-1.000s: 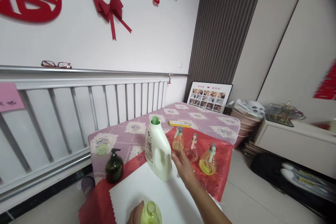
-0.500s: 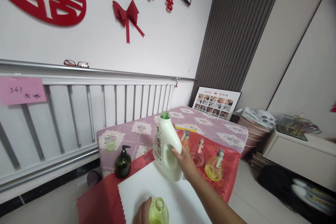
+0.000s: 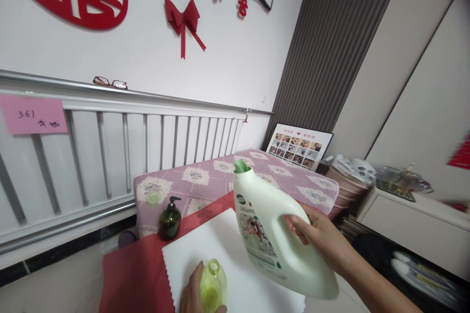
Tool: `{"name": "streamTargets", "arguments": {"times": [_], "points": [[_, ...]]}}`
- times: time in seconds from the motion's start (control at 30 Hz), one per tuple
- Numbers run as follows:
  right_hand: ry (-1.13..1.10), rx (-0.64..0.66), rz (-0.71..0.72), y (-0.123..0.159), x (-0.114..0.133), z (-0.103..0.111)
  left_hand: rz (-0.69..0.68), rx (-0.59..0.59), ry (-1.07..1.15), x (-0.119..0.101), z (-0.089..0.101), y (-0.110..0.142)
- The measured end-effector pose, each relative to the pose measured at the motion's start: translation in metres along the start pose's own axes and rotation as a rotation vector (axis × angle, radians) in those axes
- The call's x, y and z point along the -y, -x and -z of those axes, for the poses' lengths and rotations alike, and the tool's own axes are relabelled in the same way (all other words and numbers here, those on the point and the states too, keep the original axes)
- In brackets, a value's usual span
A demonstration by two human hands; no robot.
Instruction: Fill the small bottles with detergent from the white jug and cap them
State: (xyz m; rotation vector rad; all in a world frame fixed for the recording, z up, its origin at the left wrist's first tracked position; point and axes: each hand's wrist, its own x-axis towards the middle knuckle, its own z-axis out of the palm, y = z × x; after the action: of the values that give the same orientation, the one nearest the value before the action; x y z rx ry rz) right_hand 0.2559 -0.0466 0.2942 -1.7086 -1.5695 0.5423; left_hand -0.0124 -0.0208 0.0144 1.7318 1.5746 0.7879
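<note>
My right hand (image 3: 312, 230) grips the handle of a large pale green detergent jug (image 3: 271, 234). The jug is tilted to the left in the air, its uncapped mouth with a green pour spout (image 3: 241, 166) pointing up and left. My left hand (image 3: 193, 291) is wrapped round a small clear yellow-green bottle (image 3: 213, 286), which has an open neck and some yellowish liquid inside. That bottle is below and left of the jug, over a white mat (image 3: 223, 239). A dark green pump bottle (image 3: 170, 220) stands left of the mat.
A red cloth (image 3: 139, 274) lies under the mat on a table with a purple floral cover (image 3: 198, 176). A small pale green lid-like dish (image 3: 153, 198) sits at the left. A radiator (image 3: 154, 137) runs behind; a photo board (image 3: 299, 146) leans at the back.
My right hand has moved right and nearer, tipping the jug further to the left. The jug now covers the spray bottles seen before. My left hand still holds the small bottle.
</note>
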Motion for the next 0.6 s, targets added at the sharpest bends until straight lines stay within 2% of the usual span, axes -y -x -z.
{"name": "streamTargets", "arguments": {"times": [0.17, 0.3, 0.47, 0.6], "points": [[0.042, 0.104, -0.026, 0.018, -0.008, 0.019, 0.009, -0.024, 0.225, -0.012, 0.009, -0.004], [-0.026, 0.223, -0.036, 0.027, -0.003, 0.025, -0.038, -0.037, 0.292, -0.024, 0.021, -0.011], [0.065, 0.311, 0.028, 0.028, 0.002, 0.028, -0.063, -0.038, 0.191, -0.033, 0.029, -0.027], [0.158, 0.342, 0.101, 0.025, -0.007, 0.028, -0.109, -0.042, 0.056, -0.030, 0.026, -0.041]]}}
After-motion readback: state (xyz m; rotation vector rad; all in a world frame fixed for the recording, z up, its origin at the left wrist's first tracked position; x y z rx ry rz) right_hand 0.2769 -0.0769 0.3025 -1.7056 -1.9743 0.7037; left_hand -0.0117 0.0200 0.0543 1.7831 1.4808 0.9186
